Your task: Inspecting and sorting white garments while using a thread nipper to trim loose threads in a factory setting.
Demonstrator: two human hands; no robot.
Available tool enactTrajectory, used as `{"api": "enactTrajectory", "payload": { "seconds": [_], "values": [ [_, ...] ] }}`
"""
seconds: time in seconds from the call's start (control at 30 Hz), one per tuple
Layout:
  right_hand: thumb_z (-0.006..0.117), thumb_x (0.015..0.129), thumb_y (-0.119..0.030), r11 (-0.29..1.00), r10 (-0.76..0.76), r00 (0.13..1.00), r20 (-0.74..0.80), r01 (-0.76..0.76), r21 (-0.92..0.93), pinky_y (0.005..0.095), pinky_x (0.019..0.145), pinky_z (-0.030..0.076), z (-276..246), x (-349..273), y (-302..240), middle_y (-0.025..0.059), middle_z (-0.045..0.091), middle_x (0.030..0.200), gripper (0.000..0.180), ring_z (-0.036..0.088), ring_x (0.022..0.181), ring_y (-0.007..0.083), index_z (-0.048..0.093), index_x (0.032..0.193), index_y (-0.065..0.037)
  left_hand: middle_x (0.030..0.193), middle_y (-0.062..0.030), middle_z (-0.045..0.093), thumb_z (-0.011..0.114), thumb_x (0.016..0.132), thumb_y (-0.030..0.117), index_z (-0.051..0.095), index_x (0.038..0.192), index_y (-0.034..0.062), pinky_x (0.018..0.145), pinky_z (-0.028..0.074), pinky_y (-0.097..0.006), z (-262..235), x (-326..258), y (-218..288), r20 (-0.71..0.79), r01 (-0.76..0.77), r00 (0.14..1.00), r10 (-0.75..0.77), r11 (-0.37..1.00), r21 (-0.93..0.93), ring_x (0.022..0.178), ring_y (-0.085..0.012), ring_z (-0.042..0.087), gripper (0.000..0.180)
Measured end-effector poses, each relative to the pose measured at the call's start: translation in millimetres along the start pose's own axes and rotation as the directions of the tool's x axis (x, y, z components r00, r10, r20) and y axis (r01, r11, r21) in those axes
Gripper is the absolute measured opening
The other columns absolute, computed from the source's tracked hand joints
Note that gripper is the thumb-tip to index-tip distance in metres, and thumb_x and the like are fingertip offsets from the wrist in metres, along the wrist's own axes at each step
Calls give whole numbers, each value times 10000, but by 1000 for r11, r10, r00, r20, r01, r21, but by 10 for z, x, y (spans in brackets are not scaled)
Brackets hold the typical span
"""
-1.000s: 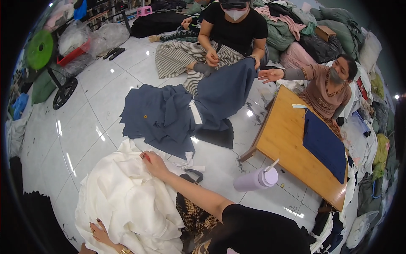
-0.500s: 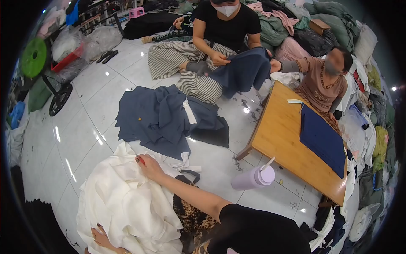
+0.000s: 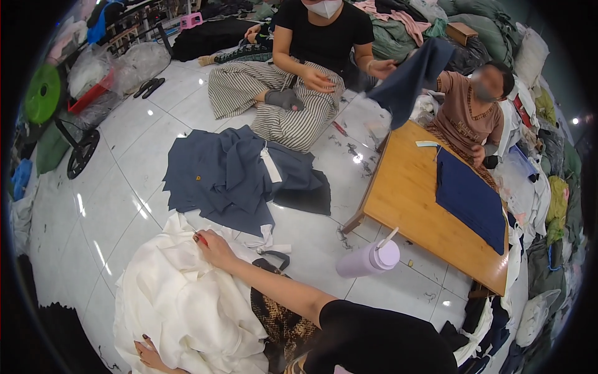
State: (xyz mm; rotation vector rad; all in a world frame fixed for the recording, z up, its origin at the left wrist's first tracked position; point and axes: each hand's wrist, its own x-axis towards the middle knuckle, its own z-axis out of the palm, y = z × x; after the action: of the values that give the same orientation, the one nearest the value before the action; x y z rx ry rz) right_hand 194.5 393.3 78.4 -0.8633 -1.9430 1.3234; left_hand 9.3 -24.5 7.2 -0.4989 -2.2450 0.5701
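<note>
Our R hand [image 3: 213, 249] pinches a small red thing [image 3: 200, 239] btwn thumb & fingers, right at the upper edge of the white cloth [image 3: 180, 293]; too small to tell what kind. Our L hand [image 3: 151, 356] lies on the cloth's lower left side, fingers spread, nr the pic's bottom; can't tell if any cloth is nipped under it. The cloth is heaped in front of us, partly over our lap, rest on the floor.

Risks, as we judge: if the red thing is sharp, a fold bunched under it could get snagged or nicked, b/c the layers lie loose. Heap could also slide if our L hand lifts. The lilac bottle [image 3: 367, 258], tilted-looking, stands nr our R arm; an elbow swing might knock it.

Surface: glossy pale tiled floor [image 3: 131, 187], w/ thread scraps [image 3: 353, 153] nr the wooden table [image 3: 405, 181]. Slate-blue pile [image 3: 218, 181] just beyond our cloth; folded navy cloth [image 3: 470, 196] on the table.

Room: co-worker in black [image 3: 330, 37] sits opposite, co-worker in brown [image 3: 467, 112] behind the table, a blue piece [image 3: 411, 81] up btwn them. Green fan [image 3: 42, 93] far left.
</note>
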Motion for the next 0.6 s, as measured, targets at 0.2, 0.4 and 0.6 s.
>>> {"api": "enactTrajectory", "payload": {
  "seconds": [0.2, 0.4, 0.6],
  "values": [
    [470, 852, -159, 999, -14, 1000, 4, 14, -37, 437, 727, 419, -56, 4, -15, 220, 531, 883, 206, 531, 822, 383, 524, 949, 14, 1094, -69, 537, 428, 905, 376, 254, 1345, 189, 652, 464, -320, 81, 65, 167, -64, -106, 992, 110, 993, 57, 765, -188, 557, 509],
    [468, 845, -150, 1000, -6, 1000, 5, 6, -18, 440, 730, 410, -56, 0, 15, 214, 524, 877, 199, 525, 842, 378, 522, 937, 18, 1080, -64, 542, 425, 908, 369, 266, 1334, 192, 629, 477, -315, -61, 108, 112, -54, -105, 992, 110, 991, 85, 738, -180, 563, 488],
    [463, 843, -143, 1000, -20, 999, 32, 20, -3, 436, 728, 409, -4, -9, -41, 214, 523, 882, 197, 522, 843, 378, 517, 944, 17, 1057, -63, 551, 418, 913, 357, 336, 1279, 164, 634, 475, -313, -278, 173, 20, 59, -10, 998, 9, 1000, 15, 729, -175, 560, 422]
  ]
}}
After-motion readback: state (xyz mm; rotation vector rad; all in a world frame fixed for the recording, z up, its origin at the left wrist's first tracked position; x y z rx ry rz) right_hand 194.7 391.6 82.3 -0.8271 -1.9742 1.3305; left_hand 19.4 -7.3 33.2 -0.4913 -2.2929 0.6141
